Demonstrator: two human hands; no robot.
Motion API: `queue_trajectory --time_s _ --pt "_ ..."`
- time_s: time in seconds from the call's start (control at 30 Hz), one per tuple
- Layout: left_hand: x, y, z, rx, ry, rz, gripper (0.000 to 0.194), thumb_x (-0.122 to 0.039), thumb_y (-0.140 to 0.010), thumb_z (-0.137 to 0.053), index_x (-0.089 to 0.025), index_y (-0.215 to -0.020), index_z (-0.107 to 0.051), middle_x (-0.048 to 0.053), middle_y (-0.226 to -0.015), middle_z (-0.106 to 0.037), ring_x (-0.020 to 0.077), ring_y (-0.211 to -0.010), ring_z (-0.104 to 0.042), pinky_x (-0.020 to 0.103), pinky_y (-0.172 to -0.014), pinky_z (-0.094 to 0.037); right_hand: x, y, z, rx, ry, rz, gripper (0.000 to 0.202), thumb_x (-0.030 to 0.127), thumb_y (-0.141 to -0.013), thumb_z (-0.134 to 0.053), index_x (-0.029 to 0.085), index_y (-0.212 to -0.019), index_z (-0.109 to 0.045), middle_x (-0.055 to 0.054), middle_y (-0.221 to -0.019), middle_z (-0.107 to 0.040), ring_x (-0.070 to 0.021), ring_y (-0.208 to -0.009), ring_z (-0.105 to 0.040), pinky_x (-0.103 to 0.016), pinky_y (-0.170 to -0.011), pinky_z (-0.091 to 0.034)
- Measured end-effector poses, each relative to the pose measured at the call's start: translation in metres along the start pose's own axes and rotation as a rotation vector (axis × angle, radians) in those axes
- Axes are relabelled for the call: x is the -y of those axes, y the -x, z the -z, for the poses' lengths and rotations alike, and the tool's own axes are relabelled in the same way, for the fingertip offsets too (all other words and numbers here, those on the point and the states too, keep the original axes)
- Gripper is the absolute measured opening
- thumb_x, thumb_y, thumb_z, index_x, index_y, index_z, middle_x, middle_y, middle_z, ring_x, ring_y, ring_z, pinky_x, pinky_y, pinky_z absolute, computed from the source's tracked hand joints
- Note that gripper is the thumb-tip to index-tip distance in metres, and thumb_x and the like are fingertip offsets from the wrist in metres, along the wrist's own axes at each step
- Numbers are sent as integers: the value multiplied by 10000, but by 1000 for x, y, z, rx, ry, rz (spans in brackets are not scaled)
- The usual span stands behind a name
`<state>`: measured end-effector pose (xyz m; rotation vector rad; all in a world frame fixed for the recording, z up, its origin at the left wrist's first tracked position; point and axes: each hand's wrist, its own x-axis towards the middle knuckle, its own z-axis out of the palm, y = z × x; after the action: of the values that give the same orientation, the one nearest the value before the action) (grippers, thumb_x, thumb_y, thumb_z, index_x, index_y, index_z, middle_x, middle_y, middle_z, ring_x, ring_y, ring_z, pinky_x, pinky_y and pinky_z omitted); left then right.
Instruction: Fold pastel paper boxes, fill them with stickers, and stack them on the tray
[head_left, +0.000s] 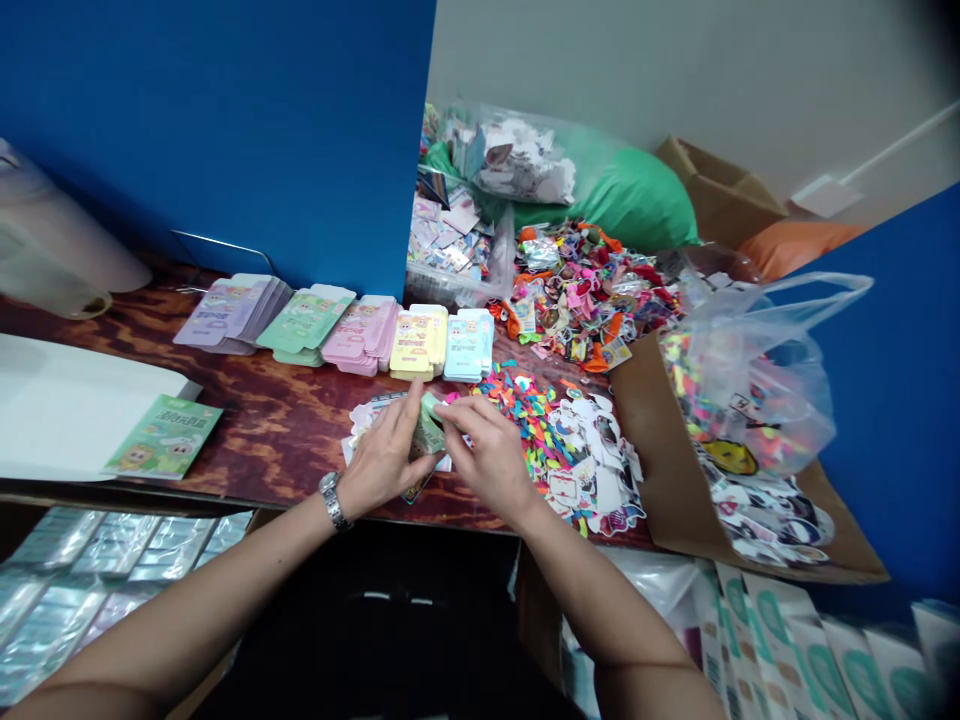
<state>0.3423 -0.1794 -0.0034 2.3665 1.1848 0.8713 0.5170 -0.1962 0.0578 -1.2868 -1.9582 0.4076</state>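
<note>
Just in front of me, a small green printed box (428, 432) stands tilted over the tabletop. My left hand (384, 455), with a metal watch at the wrist, grips it between straight fingers and thumb. The fingers of my right hand (491, 455) are pinched together at the box's upper edge; whatever they hold there is mostly hidden. Under and behind my left hand lies a pile of flat printed pieces (364, 415). To the right of my right hand are small bright colored balloons (536, 425) and a heap of white-edged stickers (596, 455).
Flattened box stacks in purple (229, 310), green (304, 322), pink (361, 332), yellow (417, 340) and blue (469, 343) line the back. A green packet (166, 437) lies left. Mixed trinkets (585, 285) and a cardboard box (645, 440) stand right.
</note>
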Motion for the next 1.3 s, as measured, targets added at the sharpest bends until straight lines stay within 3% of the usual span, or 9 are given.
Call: queue_trajectory --time_s 0.17,0.33,0.57,0.7,0.8,0.93,1.0,1.17,1.3 --pt "-2 -1 3 15 -216 60 1035 -422 -855 -565 -111 -1531 155 169 -1112 -539 311 -952 -571 395 -712 -526 2 13 -15 -69 21 97 344 126 -955 -496 186 -1270 -621 -93 -1134 -697 -182 -1066 -632 -337 -962 -528" --pt "-3 -2 7 -2 -237 40 1005 -427 -874 -528 -102 -1526 165 139 -1049 -522 285 -905 -566 361 -678 -507 2 24 -34 -226 63 188 517 92 -957 -469 208 -1461 -456 -100 -1252 -671 -209 -1161 -612 -385 -991 -541" --pt "-2 0 3 40 -208 81 971 -417 -892 -492 -149 -1522 197 137 -1067 -505 290 -929 -558 385 -717 -510 3 27 -44 -134 33 162 614 84 -969 -393 225 -1555 -272 -99 -1427 -545 -222 -1364 -475 -435 -1110 -476" --pt "-2 0 8 110 70 210 957 -419 -871 -519 -169 -1546 111 177 -1202 -479 321 -1068 -532 487 -889 -491 4 26 -52 -151 3 128 618 119 -978 -410 225 -1563 -239 -116 -1457 -511 -232 -1390 -445 -445 -1131 -447" --pt "-1 -3 25 99 556 415 980 -428 -806 -628 -216 -1551 -27 154 -1287 -487 303 -1169 -522 485 -1021 -440 3 22 -48 -161 -125 49 626 201 -983 -477 236 -1558 -233 -123 -1419 -544 -223 -1310 -534 -420 -1080 -494" --pt "0 -7 52 -22 1281 865 749 -514 -825 -622 -337 -1449 -247 54 -1091 -608 211 -840 -660 429 -774 -572 -3 18 -38 -101 -196 68 589 279 -959 -562 265 -1508 -349 -110 -1412 -544 -231 -1298 -538 -416 -1052 -508" --pt "-3 -9 59 -36 1477 964 603 -513 -818 -641 -305 -1326 -392 28 -993 -628 198 -743 -667 418 -682 -589 -4 15 -38 -15 -164 183 653 369 -910 -644 251 -1495 -379 -120 -1415 -539 -255 -1326 -506 -442 -1095 -463" --pt "-18 -12 50 -59 1625 952 386 -432 -799 -688 -232 -1083 -519 -15 -859 -609 125 -656 -622 235 -556 -526 -2 9 -49 -11 -113 280 579 402 -916 -625 234 -1447 -464 -130 -1378 -572 -248 -1297 -529 -439 -1104 -442" --pt "-16 -6 52 -86 1304 760 482 -451 -830 -650 -258 -1237 -477 3 -968 -605 133 -774 -618 242 -656 -525 -2 12 -50 16 -157 290 565 304 -944 -598 253 -1476 -413 -119 -1402 -553 -225 -1307 -522 -409 -1084 -464"
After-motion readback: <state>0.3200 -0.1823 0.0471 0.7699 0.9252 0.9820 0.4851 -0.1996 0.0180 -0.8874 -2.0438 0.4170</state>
